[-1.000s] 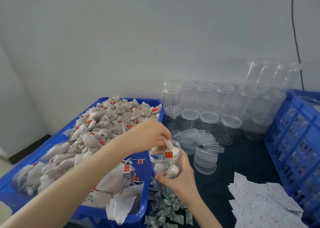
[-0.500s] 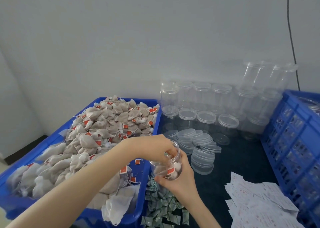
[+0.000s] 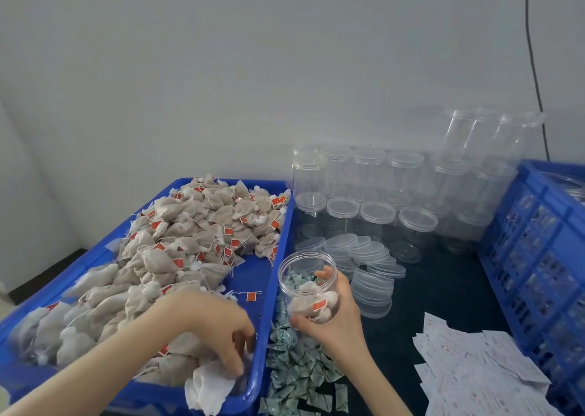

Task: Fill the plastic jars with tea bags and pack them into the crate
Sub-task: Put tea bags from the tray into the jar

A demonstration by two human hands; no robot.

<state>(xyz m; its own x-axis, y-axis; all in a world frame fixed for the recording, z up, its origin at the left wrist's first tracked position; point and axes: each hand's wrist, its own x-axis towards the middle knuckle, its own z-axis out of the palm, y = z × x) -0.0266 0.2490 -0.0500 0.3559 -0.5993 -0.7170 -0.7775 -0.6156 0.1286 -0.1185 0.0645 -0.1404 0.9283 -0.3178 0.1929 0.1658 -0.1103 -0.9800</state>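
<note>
Careful: right hand (image 3: 332,317) fingers clamp the tilted jar (image 3: 308,289); left hand (image 3: 218,330) fingers curl into tea bags (image 3: 177,244), grip unclear; bags could tumble out.

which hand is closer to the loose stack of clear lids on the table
Right. The right hand holds the open jar just beside the lids; the left hand is farther off, down in the blue tray among the tea bags.
</note>
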